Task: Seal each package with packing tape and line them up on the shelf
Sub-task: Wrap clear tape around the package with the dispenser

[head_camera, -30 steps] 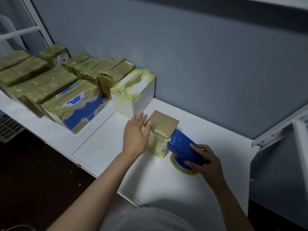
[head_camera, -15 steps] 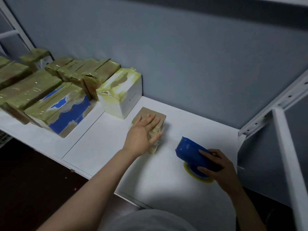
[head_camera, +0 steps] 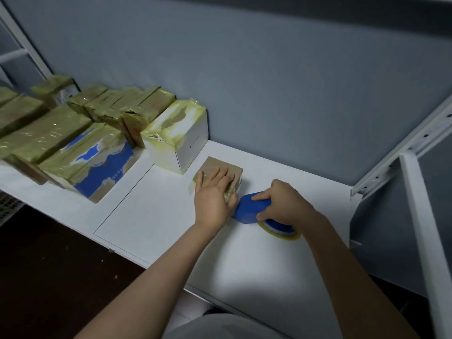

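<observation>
A small brown taped package (head_camera: 216, 165) lies on the white shelf (head_camera: 151, 216) just right of a row of taped boxes. My left hand (head_camera: 214, 194) rests flat on its top, fingers spread and straight, thumb along the near side. My right hand (head_camera: 285, 204) grips a blue tape dispenser (head_camera: 250, 209) whose front end meets the package's near right corner. Its yellowish tape roll (head_camera: 281, 232) sits against the shelf under my wrist.
Several tape-wrapped boxes stand in a row along the wall to the left, the nearest a white one (head_camera: 177, 138) and a blue-and-white one (head_camera: 93, 162). A white metal rack post (head_camera: 425, 241) rises at the right. The grey wall (head_camera: 269, 94) backs the shelf.
My right hand has brought the dispenser back left, from apart on the shelf to against the package's corner. My left hand stays flat on the package's top.
</observation>
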